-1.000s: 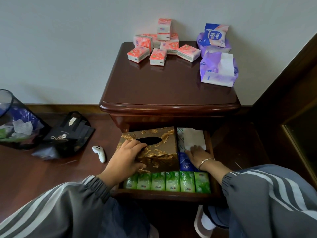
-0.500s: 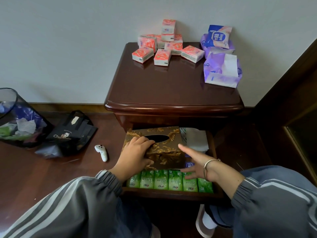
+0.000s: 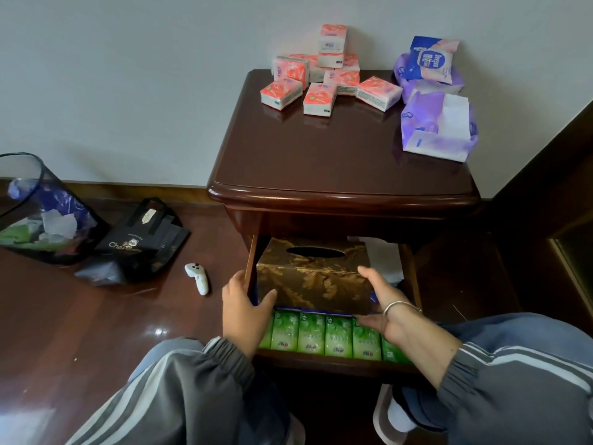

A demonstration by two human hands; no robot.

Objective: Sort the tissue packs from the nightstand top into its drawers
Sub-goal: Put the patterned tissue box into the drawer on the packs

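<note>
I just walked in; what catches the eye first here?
The left hand and right hand grip a gold tissue box in the open drawer, behind a row of green tissue packs. On the nightstand top, a heap of pink packs sits at the back, with purple packs to its right.

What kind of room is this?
Probably a bedroom in a home: a wooden nightstand with its drawer open, tissue packs piled on top, and a waste bin beside it.
</note>
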